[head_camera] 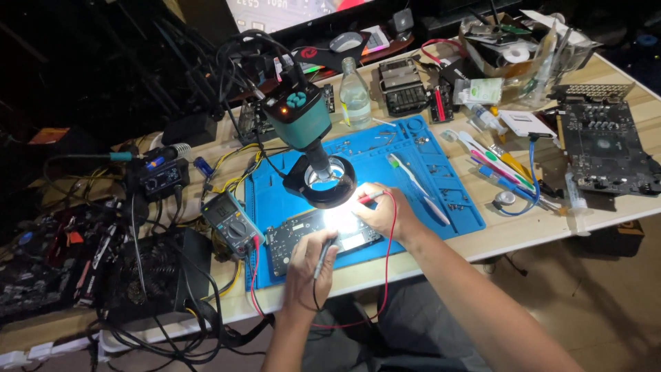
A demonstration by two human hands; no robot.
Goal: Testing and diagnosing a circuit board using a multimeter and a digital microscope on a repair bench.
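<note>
A circuit board (313,238) lies on the mat (420,148) at the near edge of the worktop (509,231), under the microscope (306,120). A multimeter (233,222) sits just left of the board. A bottle (354,86) stands behind the mat; another board (606,145) lies far right.

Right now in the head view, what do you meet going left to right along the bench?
Dark boards → soldering station → multimeter → left hand with black probe → right hand with red probe → toothbrush → coloured pens → syringe → graphics card.
</note>
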